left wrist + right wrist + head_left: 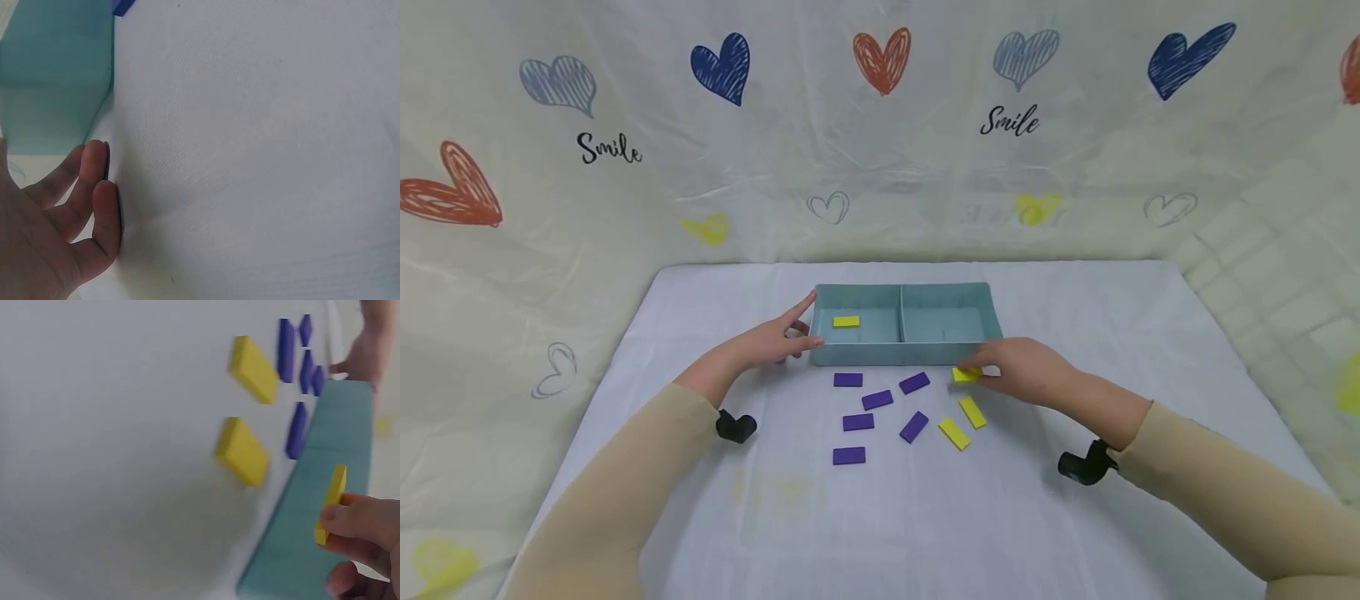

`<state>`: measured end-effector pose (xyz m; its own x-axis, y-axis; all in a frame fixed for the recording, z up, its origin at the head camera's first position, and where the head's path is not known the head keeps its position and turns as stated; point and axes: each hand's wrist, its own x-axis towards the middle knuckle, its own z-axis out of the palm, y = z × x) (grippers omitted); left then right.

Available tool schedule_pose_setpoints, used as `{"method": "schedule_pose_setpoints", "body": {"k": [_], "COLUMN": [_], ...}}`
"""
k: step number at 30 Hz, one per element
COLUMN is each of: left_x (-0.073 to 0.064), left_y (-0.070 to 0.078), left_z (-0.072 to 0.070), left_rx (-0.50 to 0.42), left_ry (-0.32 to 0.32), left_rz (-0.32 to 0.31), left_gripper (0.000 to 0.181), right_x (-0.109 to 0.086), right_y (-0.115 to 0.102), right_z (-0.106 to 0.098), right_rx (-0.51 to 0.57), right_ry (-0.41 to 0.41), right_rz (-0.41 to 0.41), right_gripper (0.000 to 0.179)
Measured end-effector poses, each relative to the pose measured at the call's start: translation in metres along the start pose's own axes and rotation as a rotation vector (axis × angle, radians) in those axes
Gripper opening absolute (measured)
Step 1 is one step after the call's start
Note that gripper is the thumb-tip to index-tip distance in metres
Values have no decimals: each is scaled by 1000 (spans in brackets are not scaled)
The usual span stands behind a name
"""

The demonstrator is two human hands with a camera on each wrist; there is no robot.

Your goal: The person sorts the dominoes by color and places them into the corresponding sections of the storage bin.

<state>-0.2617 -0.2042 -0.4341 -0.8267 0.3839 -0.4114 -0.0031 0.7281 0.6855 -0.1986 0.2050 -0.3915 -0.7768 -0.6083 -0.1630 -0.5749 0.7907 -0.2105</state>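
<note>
A teal two-compartment box (857,356) stands at the back of the table. My left hand (767,342) rests at its left end, index finger stretched along the side wall and thumb by the front corner; the other fingers bend loosely below. Between thumb and fingers my right hand (1030,372) pinches a yellow rectangular block (331,503), held just in front of the box's right part. One yellow block (846,322) lies in the left compartment. Two more, a yellow block (973,412) and another yellow block (954,433), lie on the table near the right hand.
Several purple blocks (858,422) are scattered on the white-covered table (970,533) before the box, left of the loose yellow ones. A divider (901,314) splits the box. Behind the table hangs a cloth (925,167) printed with hearts.
</note>
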Motion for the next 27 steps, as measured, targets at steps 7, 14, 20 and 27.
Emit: {"method": "schedule_pose_setpoints", "body": {"k": [7,14,20,27], "left_x": [-2,-2,-2,-1], "left_y": [2,3,3,2], "left_z": [0,1,1,0], "left_rx": [16,18,14,17], "left_ry": [5,6,3,5], "left_rz": [-22,-26,-20,-26], "left_gripper": [93,93,93,93], "right_x": [-5,3,17,46], "right_y": [-9,-14,-18,-27], "right_z": [-35,-63,-73,-76], "right_rx": [56,82,94,96], "right_ry": [41,71,49,24], "right_rz": [4,29,33,26], "right_gripper": [35,35,33,33]}}
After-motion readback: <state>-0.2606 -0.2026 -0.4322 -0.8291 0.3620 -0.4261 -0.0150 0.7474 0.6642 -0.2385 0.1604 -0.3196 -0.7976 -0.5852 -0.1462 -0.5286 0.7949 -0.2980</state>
